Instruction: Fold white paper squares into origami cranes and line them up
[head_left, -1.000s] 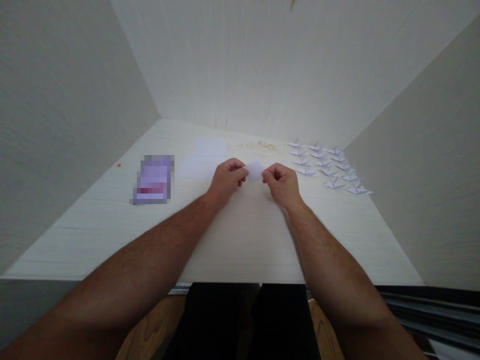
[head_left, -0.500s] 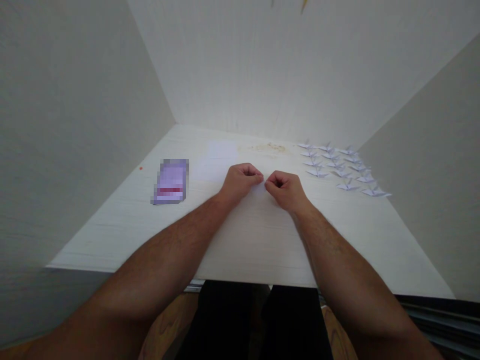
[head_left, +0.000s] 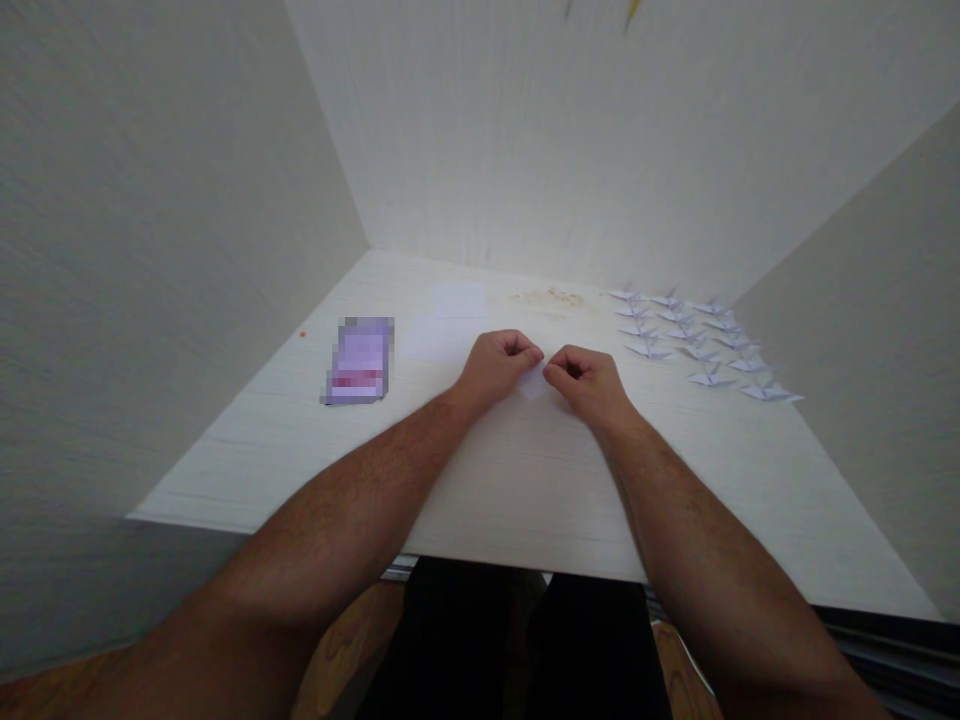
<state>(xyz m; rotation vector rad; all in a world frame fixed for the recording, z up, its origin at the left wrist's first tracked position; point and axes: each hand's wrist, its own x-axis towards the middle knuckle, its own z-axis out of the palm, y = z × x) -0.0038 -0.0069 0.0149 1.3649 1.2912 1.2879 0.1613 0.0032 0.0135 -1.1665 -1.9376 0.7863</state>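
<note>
Between my fingertips is a small piece of white paper (head_left: 533,382), its lower corner pointing toward me just above the table. My left hand (head_left: 498,364) pinches the paper's left side between thumb and forefinger. On the other side, my right hand (head_left: 589,380) has its thumb and forefinger closed at the paper's right edge. The fingers cover the upper part, so its folds are mostly hidden. Both forearms rest over the white table (head_left: 517,490).
Rows of folded white paper cranes (head_left: 701,352) stand at the right. White paper sheets (head_left: 442,335) lie behind my left hand. A blurred purple rectangular object (head_left: 361,360) is at the left. A brownish stain (head_left: 559,298) marks the back; walls (head_left: 525,150) enclose the table.
The whole view has shifted slightly, so everything appears further right. More of the small paper now shows below my fingertips. Both hands keep their pinch close together.
</note>
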